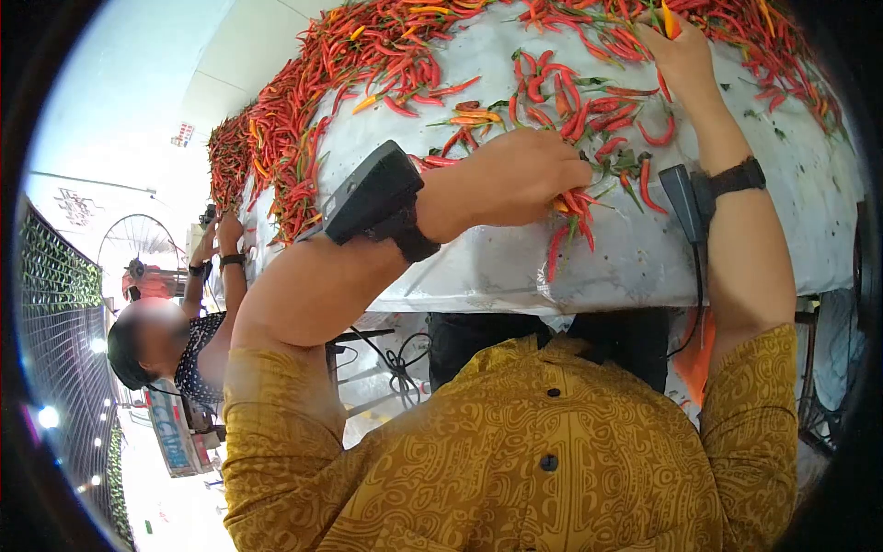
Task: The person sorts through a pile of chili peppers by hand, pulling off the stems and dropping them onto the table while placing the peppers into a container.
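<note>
Two bare hands reach over a chilli-strewn table (414, 267), past the patterned mustard shirt (543, 442) of the person wearing the camera. Closest in, the left hand (543, 175), a black device (372, 193) strapped to its forearm, curls its fingers closed around a bunch of red chillies (572, 216), their tips hanging below it. Just beyond lie scattered red chillies (607, 115) and a small group of orange chillies (476, 117). Farther out, the right hand (676, 55), well apart from the left hand, has an orange chilli (670, 20) at its fingers; the frame's edge cuts them off, so whether they are pinched shut cannot be told. A smaller black device (682, 202) sits by its wrist strap (739, 177). A dense heap of chillies (294, 129) curves along the table's far side. At far left, a co-worker (184, 350) in a dotted top reaches both hands (221, 235) toward the heap, with a spoked wheel (138, 244) behind.
</note>
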`<state>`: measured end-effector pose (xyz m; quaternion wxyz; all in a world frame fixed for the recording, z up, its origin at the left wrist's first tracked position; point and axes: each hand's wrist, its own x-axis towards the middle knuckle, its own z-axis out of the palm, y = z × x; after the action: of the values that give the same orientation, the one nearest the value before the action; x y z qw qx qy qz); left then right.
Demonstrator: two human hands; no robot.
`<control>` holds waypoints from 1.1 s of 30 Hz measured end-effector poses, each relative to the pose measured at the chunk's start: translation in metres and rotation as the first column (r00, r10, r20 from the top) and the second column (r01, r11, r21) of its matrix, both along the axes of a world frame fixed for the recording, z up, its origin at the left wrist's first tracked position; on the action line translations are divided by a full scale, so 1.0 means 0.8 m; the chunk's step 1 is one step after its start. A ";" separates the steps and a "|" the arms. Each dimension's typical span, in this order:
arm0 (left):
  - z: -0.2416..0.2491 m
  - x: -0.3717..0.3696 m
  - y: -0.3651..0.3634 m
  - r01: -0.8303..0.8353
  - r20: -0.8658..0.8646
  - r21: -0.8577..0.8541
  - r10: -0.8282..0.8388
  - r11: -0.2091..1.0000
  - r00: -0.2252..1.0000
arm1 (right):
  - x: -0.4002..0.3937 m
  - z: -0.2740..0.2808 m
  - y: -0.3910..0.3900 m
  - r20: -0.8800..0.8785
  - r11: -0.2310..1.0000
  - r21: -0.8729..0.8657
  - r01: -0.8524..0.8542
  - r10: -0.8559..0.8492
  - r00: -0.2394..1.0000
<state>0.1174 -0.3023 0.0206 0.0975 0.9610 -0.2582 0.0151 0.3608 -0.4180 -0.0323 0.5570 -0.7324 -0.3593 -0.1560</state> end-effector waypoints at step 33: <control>0.042 -0.041 0.052 -0.711 -0.730 -0.680 0.077 -0.182 0.679 | -0.004 0.002 -0.004 -0.120 0.997 0.052 -0.054 0.060 0.991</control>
<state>0.0845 -0.2609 0.0539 0.7798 0.5949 0.1951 0.0013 0.3572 -0.4213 -0.0307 0.5998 -0.7160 -0.3416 -0.1039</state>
